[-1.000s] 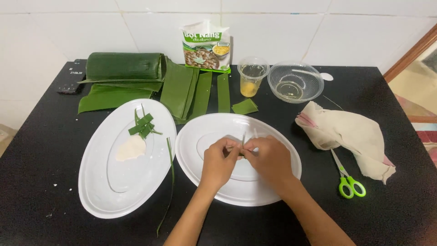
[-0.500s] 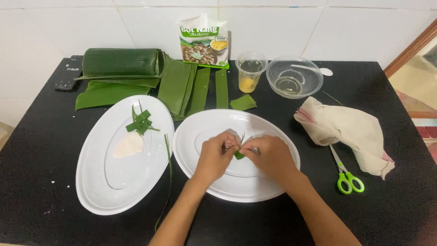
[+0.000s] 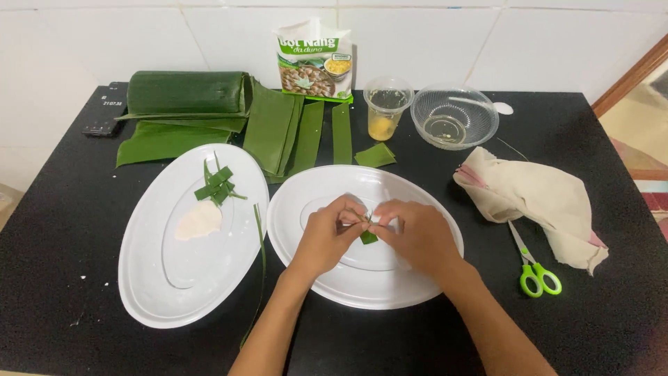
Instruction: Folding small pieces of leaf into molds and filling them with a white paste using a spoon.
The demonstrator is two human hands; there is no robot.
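Over the right white oval plate (image 3: 424, 278), my left hand (image 3: 327, 233) and my right hand (image 3: 415, 233) meet fingertip to fingertip. Between them they pinch a small folded green leaf strip (image 3: 368, 236), most of it hidden by the fingers. The left white oval plate (image 3: 149, 278) carries a folded green leaf piece (image 3: 218, 186) and a white lump of dough (image 3: 197, 221). A thin green leaf sliver (image 3: 261, 264) lies between the two plates.
Rolled and cut banana leaves (image 3: 209, 115) lie at the back left, next to a dark remote (image 3: 103, 111). A printed flour bag (image 3: 313, 63), a plastic cup (image 3: 385, 108) and a clear bowl (image 3: 454, 117) stand behind. A beige cloth (image 3: 536, 198) and green-handled scissors (image 3: 534, 268) lie right.
My hands stay joined over the right plate, working the small leaf strip between the fingertips. The view has shifted slightly; nothing else on the table moved.
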